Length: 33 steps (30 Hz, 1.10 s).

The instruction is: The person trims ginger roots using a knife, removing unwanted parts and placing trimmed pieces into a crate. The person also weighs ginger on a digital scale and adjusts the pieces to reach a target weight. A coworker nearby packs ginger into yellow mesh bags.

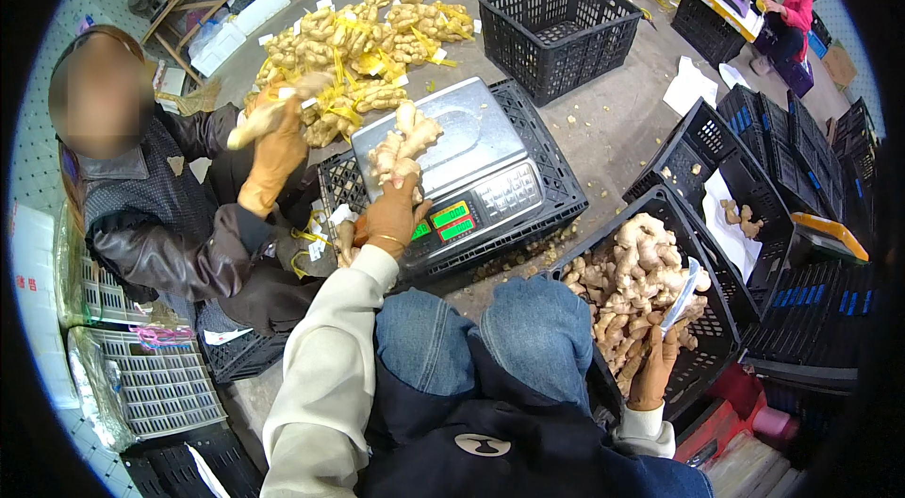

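Note:
My left hand (396, 216) grips the near end of a knobbly ginger root (406, 143). That root reaches over the near-left part of a digital scale's metal platform (470, 134); whether it touches the metal I cannot tell. Another ginger piece (346, 240) shows just left of my hand. On my right, a knife with a pale blade (681, 297) points upward from my right hand (655, 367). Beneath that hand, a heap of ginger (622, 286) fills much of a black plastic crate (722, 310). The scale stands on an upturned black crate (548, 144).
Beyond the scale lies a pile of ginger bundles with yellow ties (353, 45). A co-worker's gloved hand (272, 158) holds ginger at left. A black crate (558, 38) stands behind the scale; stacked crates (785, 137) rise at right. Another person (785, 3) sits far back.

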### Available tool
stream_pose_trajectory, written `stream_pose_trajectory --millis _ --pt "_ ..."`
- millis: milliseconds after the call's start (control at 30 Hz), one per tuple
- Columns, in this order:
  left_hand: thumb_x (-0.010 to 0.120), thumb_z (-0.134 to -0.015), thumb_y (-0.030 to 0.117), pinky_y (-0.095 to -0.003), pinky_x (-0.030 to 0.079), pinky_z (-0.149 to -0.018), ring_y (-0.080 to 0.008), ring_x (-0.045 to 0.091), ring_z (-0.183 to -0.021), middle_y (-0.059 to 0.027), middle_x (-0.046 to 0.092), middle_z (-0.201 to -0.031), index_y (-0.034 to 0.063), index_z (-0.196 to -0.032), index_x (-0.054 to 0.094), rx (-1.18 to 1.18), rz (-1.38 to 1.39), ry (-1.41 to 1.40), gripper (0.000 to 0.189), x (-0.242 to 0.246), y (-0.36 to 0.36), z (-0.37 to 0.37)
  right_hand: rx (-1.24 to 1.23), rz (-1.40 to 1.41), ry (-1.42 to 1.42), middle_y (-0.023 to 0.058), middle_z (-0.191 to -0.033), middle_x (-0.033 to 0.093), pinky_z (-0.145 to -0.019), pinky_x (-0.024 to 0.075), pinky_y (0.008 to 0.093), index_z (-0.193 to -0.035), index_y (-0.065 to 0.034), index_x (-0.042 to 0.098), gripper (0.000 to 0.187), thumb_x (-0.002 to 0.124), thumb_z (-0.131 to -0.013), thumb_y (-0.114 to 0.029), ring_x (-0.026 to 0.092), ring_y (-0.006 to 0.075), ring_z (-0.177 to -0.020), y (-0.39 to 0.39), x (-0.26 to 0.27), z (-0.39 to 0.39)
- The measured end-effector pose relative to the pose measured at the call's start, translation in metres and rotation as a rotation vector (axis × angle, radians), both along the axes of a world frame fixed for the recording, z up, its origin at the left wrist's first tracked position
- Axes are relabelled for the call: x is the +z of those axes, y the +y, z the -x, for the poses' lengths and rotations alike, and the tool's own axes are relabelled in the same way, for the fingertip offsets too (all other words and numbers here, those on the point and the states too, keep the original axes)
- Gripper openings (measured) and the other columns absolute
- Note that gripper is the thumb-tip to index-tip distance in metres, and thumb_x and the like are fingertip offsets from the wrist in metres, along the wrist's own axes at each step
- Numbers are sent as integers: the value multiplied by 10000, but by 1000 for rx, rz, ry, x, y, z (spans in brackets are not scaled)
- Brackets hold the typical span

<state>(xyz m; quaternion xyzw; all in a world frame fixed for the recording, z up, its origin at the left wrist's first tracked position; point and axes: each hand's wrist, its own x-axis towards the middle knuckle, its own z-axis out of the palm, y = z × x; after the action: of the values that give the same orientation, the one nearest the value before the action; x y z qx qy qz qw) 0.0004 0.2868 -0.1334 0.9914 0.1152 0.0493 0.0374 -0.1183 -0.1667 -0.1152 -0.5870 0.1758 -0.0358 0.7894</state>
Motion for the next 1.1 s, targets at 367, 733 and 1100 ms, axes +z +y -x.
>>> stream_pose_trajectory --millis 367,733,1100 --pt "589 -886 431 -460 535 -610 -347 679 -775 -156 682 -895 150 -1193 459 -282 -184 317 436 7 31 -29 4 -42 12 51 -768 617 -518 401 200 -1135 -31 588 205 501 -1005 -163 511 87 -560 -2 -15 -3" --pt "593 -888 411 -488 518 -675 -393 664 -796 -207 672 -861 106 -1177 450 -445 -153 544 444 29 47 -45 -38 -84 32 32 -759 606 -498 394 199 -1111 -25 599 196 513 -1001 -162 524 91 -559 -4 -22 -3" --pt "626 -890 383 -448 511 -727 -400 653 -851 -206 664 -918 109 -1178 478 -355 183 420 425 18 80 32 -71 -43 28 15 -764 613 -506 416 204 -1103 -38 605 178 542 -986 -156 534 81 -577 -8 -23 -1"
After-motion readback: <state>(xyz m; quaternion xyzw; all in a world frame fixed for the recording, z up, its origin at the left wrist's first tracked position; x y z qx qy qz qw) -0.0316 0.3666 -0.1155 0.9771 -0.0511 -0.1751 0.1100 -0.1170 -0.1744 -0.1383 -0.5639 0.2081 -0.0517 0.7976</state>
